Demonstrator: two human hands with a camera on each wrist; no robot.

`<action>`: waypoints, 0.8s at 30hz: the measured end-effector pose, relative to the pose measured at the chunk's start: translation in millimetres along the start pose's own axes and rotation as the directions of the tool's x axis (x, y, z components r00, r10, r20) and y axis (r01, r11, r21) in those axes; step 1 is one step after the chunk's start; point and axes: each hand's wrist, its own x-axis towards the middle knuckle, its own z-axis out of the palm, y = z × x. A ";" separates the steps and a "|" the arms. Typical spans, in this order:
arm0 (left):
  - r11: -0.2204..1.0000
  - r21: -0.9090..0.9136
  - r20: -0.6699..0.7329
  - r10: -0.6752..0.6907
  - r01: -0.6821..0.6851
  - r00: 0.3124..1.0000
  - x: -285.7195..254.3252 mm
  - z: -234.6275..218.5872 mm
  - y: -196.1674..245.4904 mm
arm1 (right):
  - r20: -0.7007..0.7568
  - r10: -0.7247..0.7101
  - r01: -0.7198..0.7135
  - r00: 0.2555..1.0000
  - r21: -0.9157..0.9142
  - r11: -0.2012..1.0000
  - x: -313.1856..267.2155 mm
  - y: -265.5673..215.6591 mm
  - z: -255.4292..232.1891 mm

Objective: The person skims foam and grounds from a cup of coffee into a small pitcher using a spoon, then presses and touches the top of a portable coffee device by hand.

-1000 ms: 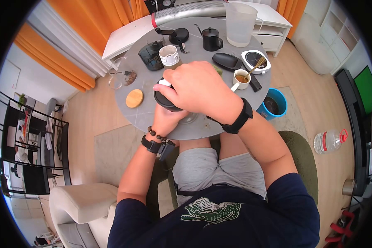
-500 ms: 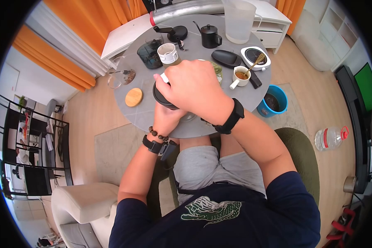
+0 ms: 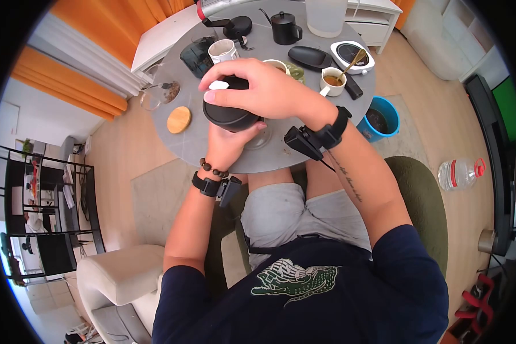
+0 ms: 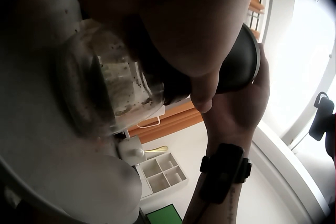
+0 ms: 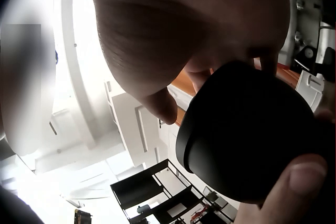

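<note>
Both hands are on a black-topped glass jar (image 3: 230, 117) above the near part of the grey round table (image 3: 180, 155). In the left wrist view, its clear glass base (image 4: 126, 90) shows dark specks inside. From below, my left hand (image 3: 226, 146) wraps the jar just under its black top; its thumb (image 5: 307, 179) lies along the black side in the right wrist view. My right hand (image 3: 272, 86) reaches over the top, thumb and fingers bent round the rim. A small white spot (image 3: 218, 85) shows between that thumb and forefinger.
Left lies a wooden lid (image 3: 179, 120) near a tipped glass (image 3: 160, 92). Behind stand a white cup (image 3: 222, 51), black crank lid (image 3: 237, 26) and black kettle (image 3: 285, 28). At right are a whisk cup (image 3: 332, 82), white scale (image 3: 352, 56), black tray (image 3: 309, 57) and blue bucket (image 3: 378, 119).
My right hand has turned at the wrist, bringing its wrist camera into view, and its fingers are more spread over the black top. The left hand keeps its grip. The head view has shifted.
</note>
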 end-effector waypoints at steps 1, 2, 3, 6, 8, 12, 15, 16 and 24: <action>1.000 0.006 0.000 -0.006 0.006 1.000 -0.3 -0.8 -0.5 | 0.092 0.028 -0.038 0.995 0.115 0.993 0.7 4.9 -0.2; 1.000 0.013 0.000 -0.010 0.010 1.000 -0.6 -1.2 -1.2 | 0.187 0.042 -0.084 0.981 0.224 0.971 1.4 9.7 -0.6; 1.000 0.014 0.000 -0.011 0.011 1.000 -1.3 -1.5 -2.4 | 0.186 0.042 -0.085 0.982 0.226 0.971 2.3 14.7 -1.0; 0.998 0.061 -0.001 0.021 -0.021 1.000 -1.8 -2.3 -2.3 | 0.240 0.147 -0.240 0.960 0.428 0.871 4.1 23.5 -1.9; 0.999 0.027 -0.007 0.041 -0.040 0.999 -1.7 -0.2 0.9 | 0.280 0.159 -0.285 0.947 0.496 0.820 4.2 22.3 -4.8; 0.999 0.036 -0.029 0.031 -0.030 0.999 -2.4 -1.1 -2.2 | 0.324 0.164 -0.316 0.932 0.502 0.805 1.9 13.1 -12.8; 0.999 0.041 -0.025 0.024 -0.023 0.999 -2.6 -1.2 -0.6 | 0.336 0.145 -0.306 0.931 0.496 0.813 2.0 16.6 -13.7; 0.999 0.030 -0.012 0.010 -0.009 1.000 -2.4 -1.6 -0.9 | 0.343 0.148 -0.315 0.927 0.503 0.805 2.0 18.3 -13.8; 1.000 0.011 -0.027 0.009 -0.009 1.000 -1.9 -1.3 -0.3 | 0.353 0.131 -0.318 0.926 0.550 0.772 0.8 25.2 -11.3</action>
